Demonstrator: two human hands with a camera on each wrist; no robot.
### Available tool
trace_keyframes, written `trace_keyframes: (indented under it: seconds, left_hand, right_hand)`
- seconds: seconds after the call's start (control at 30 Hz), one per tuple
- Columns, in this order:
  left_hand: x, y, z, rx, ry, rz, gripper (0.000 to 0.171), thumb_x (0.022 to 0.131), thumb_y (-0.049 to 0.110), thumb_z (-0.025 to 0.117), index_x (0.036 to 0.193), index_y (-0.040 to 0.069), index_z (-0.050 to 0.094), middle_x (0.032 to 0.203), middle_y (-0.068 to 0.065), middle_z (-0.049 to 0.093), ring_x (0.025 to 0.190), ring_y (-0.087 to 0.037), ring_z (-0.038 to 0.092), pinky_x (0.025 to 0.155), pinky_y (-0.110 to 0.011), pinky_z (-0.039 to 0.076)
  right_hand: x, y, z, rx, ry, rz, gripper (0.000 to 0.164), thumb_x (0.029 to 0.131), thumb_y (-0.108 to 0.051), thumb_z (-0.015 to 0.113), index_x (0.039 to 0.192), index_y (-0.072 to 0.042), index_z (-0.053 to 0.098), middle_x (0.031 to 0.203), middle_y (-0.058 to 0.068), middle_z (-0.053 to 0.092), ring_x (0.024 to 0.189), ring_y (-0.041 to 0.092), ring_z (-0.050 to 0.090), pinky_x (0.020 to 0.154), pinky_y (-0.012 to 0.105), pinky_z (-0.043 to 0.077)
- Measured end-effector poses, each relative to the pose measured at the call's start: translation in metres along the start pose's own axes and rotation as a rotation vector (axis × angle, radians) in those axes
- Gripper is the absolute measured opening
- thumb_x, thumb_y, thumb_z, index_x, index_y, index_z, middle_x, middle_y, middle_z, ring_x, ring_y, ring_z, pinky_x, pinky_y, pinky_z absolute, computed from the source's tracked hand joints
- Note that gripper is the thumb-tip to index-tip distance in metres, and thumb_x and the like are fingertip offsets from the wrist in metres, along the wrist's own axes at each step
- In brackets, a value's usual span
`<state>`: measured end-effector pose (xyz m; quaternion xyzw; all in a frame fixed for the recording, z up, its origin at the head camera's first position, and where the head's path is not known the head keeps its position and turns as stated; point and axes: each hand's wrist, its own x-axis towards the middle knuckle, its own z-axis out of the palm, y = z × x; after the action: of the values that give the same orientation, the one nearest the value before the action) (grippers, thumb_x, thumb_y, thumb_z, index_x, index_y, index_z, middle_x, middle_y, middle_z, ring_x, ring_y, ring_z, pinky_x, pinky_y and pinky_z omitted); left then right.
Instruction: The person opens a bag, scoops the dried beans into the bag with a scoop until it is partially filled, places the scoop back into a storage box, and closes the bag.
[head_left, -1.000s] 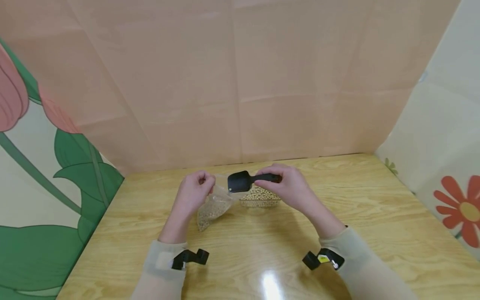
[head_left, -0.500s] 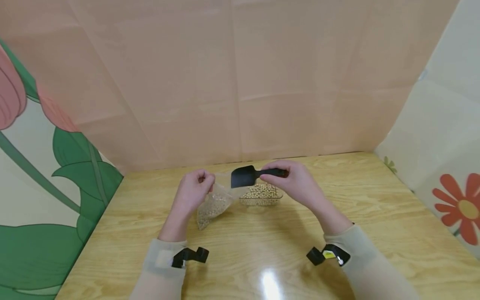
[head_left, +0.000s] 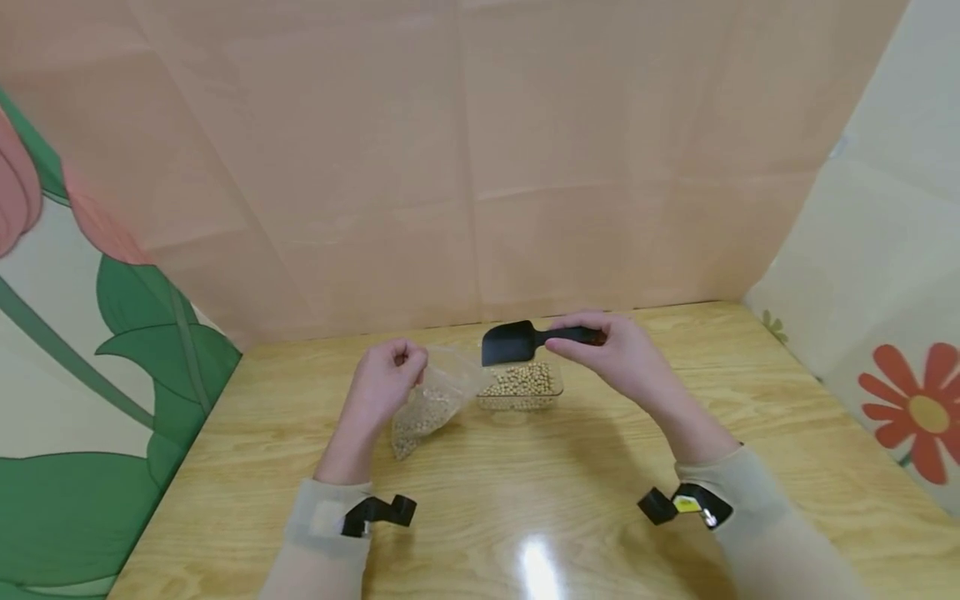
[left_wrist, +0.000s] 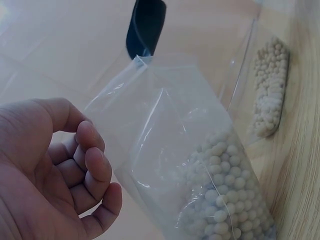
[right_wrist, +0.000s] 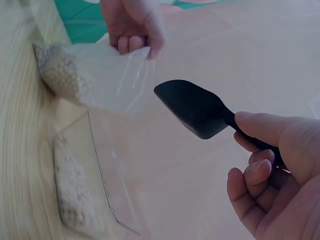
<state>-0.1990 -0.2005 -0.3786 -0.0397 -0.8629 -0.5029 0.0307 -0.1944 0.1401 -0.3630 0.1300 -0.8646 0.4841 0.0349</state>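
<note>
My left hand [head_left: 388,379] pinches the top edge of a clear plastic bag [head_left: 441,390], whose lower part is filled with pale round beans [left_wrist: 227,190]. The bag hangs tilted, its bottom corner low toward the table. In my right hand [head_left: 618,354] is a black scoop [head_left: 510,342], gripped by its handle between thumb and fingers. The scoop is held above a clear rectangular container [head_left: 557,390] of the same beans, to the right of the bag's mouth and apart from it. No beans show in the scoop in the right wrist view.
Under everything lies a wood-grain table [head_left: 480,500]. A pinkish sheet [head_left: 375,167] covers the wall behind it. Flower-painted panels [head_left: 840,275] stand at the left and right sides. A black wrist camera [head_left: 378,512] sits on each sleeve.
My right hand has moved right and slightly up with the scoop, away from the bag's mouth and over the container. My left hand still holds the bag in nearly the same place.
</note>
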Motion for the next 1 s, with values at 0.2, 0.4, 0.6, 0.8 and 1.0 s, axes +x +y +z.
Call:
trace_keyframes:
  seconds: [0.2, 0.4, 0.6, 0.8, 1.0]
  left_hand:
    - [0.001, 0.002, 0.002, 0.009, 0.0, -0.003, 0.023, 0.102, 0.019, 0.056, 0.086, 0.008, 0.068, 0.078, -0.014, 0.066, 0.057, -0.02, 0.045, 0.054, -0.031, 0.038]
    - [0.001, 0.003, 0.004, 0.006, 0.0, -0.007, 0.024, 0.103, 0.02, 0.056, 0.086, 0.007, 0.068, 0.077, -0.014, 0.067, 0.057, -0.02, 0.045, 0.053, -0.032, 0.039]
    - [0.001, 0.004, 0.005, 0.006, 0.001, 0.0, 0.024, 0.102, 0.02, 0.056, 0.085, 0.008, 0.067, 0.077, -0.013, 0.067, 0.057, -0.02, 0.045, 0.054, -0.032, 0.039]
    - [0.001, 0.002, 0.005, 0.007, 0.001, 0.0, 0.023, 0.102, 0.02, 0.057, 0.084, 0.01, 0.067, 0.076, -0.012, 0.067, 0.058, -0.02, 0.046, 0.054, -0.032, 0.039]
    - [0.0, 0.002, 0.005, 0.007, -0.002, -0.004, 0.024, 0.103, 0.021, 0.056, 0.085, 0.01, 0.068, 0.077, -0.013, 0.067, 0.057, -0.02, 0.046, 0.054, -0.032, 0.04]
  right_hand:
    - [-0.004, -0.003, -0.022, -0.055, 0.001, 0.019, 0.039, 0.1, -0.046, 0.082, 0.128, -0.019, 0.082, 0.135, 0.007, 0.074, 0.105, 0.026, 0.068, 0.082, 0.033, 0.057]
    - [0.004, 0.003, -0.042, -0.14, -0.027, -0.028, 0.037, 0.101, -0.036, 0.083, 0.128, -0.011, 0.082, 0.127, 0.014, 0.076, 0.094, 0.025, 0.068, 0.074, 0.03, 0.056]
    - [0.013, 0.012, -0.056, -0.251, -0.059, -0.051, 0.038, 0.1, -0.035, 0.084, 0.128, -0.009, 0.082, 0.125, 0.017, 0.077, 0.078, 0.022, 0.063, 0.065, 0.032, 0.052]
    - [0.022, 0.017, -0.059, -0.34, -0.1, -0.098, 0.029, 0.101, -0.036, 0.083, 0.122, -0.016, 0.084, 0.121, 0.009, 0.08, 0.091, 0.022, 0.068, 0.079, 0.041, 0.053]
    - [0.035, 0.023, -0.057, -0.398, -0.175, -0.09, 0.021, 0.101, -0.032, 0.084, 0.117, -0.018, 0.085, 0.122, 0.006, 0.079, 0.094, 0.021, 0.067, 0.082, 0.044, 0.051]
